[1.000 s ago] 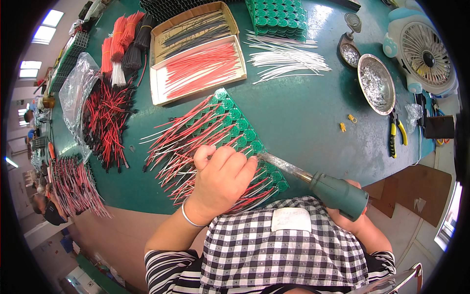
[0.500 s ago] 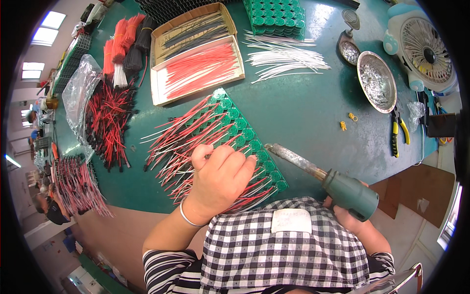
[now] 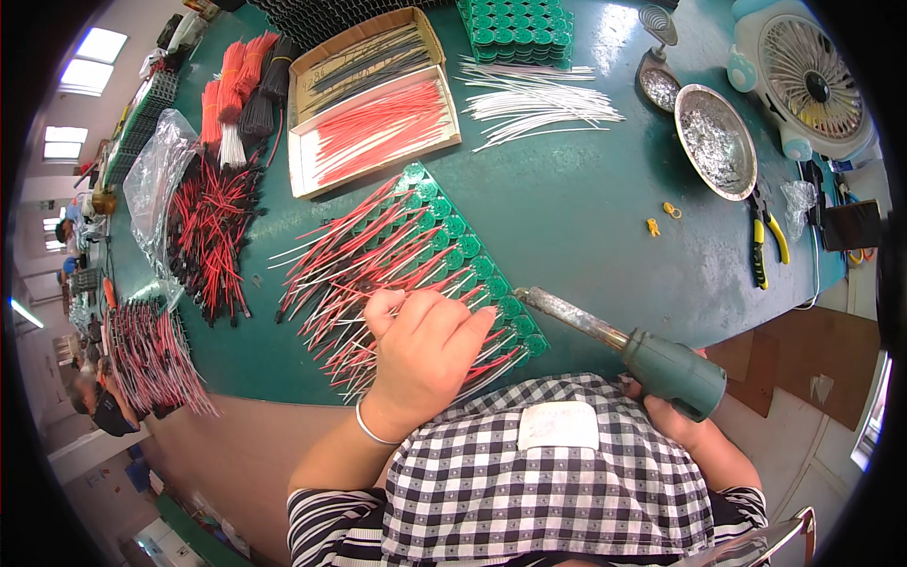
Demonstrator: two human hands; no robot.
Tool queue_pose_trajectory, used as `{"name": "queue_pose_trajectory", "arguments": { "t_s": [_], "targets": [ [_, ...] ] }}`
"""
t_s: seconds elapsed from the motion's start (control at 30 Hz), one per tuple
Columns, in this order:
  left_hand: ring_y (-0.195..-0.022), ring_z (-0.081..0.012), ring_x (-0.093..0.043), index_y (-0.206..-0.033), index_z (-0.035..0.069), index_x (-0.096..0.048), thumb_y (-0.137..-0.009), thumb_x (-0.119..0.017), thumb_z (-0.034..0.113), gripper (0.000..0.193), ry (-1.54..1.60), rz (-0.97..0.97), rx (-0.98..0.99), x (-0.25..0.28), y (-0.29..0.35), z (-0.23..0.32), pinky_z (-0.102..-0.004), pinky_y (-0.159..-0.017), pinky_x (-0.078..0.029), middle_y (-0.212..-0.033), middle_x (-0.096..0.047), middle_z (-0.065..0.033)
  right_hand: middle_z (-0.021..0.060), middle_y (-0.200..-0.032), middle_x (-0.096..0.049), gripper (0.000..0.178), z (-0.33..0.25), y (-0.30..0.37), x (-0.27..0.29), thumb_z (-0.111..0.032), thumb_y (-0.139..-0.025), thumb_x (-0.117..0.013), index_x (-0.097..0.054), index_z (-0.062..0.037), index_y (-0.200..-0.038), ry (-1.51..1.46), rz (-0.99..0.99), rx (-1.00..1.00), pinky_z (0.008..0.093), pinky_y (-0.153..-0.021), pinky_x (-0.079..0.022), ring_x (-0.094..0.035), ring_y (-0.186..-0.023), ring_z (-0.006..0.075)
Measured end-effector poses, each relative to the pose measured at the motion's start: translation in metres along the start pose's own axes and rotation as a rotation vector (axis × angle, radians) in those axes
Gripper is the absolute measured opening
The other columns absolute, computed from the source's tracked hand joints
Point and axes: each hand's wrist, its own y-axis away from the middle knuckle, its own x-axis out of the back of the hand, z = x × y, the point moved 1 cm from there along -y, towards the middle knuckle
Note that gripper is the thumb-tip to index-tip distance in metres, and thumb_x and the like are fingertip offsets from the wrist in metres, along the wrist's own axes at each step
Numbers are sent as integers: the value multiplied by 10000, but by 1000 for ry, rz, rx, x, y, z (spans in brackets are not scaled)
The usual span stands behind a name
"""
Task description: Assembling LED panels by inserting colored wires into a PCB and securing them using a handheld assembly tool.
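Note:
My left hand [image 3: 425, 350], fingers curled, is over a bundle of red, white and black wires [image 3: 350, 255]. These wires lie across a green panel of small round circuit boards [image 3: 470, 253]; its upper left part is hidden beneath them. Whatever the left fingertips pinch is hidden from view. My right hand [image 3: 673, 423] grips a hot-air gun [image 3: 669, 370] with a green body. Its long metal barrel points left, the tip at the panel's right edge, just beside my left fingertips. Whether the tip touches a board, I cannot tell.
Behind the panel stands a box of red and black wires [image 3: 378, 142]. White wires [image 3: 543, 106] and stacked green boards [image 3: 520, 33] lie further right. A metal bowl [image 3: 718, 142], yellow-handled pliers [image 3: 767, 241] and a fan [image 3: 812, 85] are at right; a wire pile [image 3: 208, 236] is left.
My left hand and the gun's tip have shifted slightly along the panel toward me. The whole view has moved a little. My right hand still grips the gun.

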Motion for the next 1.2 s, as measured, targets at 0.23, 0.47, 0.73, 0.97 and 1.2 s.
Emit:
{"name": "queue_pose_trajectory", "arguments": {
  "t_s": [0.23, 0.47, 0.73, 0.97, 1.2],
  "targets": [
    [-742, -140, -542, -859, 132, -711, -666, -722, 64, 205, 25, 12, -11, -9, 3, -2, -385, -825, -290, -752, -551, 42, 143, -949, -684, 263, -5, -15, -5, -19, -741, -608, -669, 3, -996, 73, -27, 115, 381, -734, -526, -665, -799, 314],
    [-745, -143, -540, -864, 131, -707, -666, -721, 62, 210, 37, 18, -8, -12, 4, -2, -383, -823, -292, -753, -556, 40, 131, -963, -691, 261, -5, -15, -5, -35, -754, -629, -672, -2, -1009, 298, -20, 248, 370, -733, -526, -667, -799, 298],
    [-754, -144, -538, -872, 128, -706, -665, -726, 62, 218, 40, 3, -9, -9, 3, -1, -383, -817, -293, -750, -548, 38, 113, -888, -682, 210, 0, -3, -1, -76, -775, -645, -673, -13, -972, 226, -14, 132, 340, -672, -525, -664, -714, 262],
    [-756, -153, -542, -875, 126, -703, -667, -726, 54, 221, 34, 13, -12, -11, 4, -1, -389, -822, -306, -756, -551, 34, 94, -813, -664, 190, -11, 10, 7, -97, -794, -599, -663, -6, -949, -16, 68, -110, 331, -666, -530, -657, -649, 203],
    [-761, -162, -550, -872, 125, -697, -658, -739, 58, 228, 46, 29, -1, -11, 5, 0, -385, -813, -319, -776, -571, 31, 105, -902, -685, 223, -5, 17, 12, -65, -778, -620, -667, -12, -990, 354, -24, 253, 362, -703, -528, -669, -747, 273]
  ]
}}
